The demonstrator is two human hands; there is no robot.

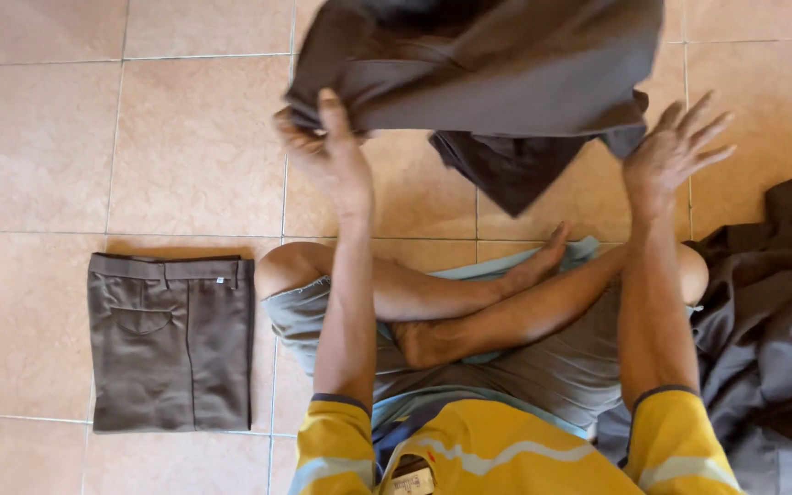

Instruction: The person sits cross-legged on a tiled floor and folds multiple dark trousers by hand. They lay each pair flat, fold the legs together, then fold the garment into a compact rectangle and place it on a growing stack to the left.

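- Brown cloth fills the top of the view: a pair of dark brown trousers (506, 73) hangs in the air above the tiled floor (38, 137), toward its far edge, ahead of your crossed legs (469, 312).
- Your left hand (327, 147) is closed on the near edge of these trousers, thumb pressed up over the fabric and fingers curled beneath it.
- Your right hand (671, 151) is open, fingers spread wide, just beside the lower right corner of the hanging trousers; you grip nothing with it, and whether the fingertips brush the cloth cannot be told.
- A darker flap of the same garment droops below the main fold, between your two hands.
- On the floor to your left, well apart from the raised garment, lies a folded pair of brown trousers (171, 344), flat, waistband toward the far side.
- At your right side a loose heap of dark cloth (772, 312) lies on the floor, touching your right knee.
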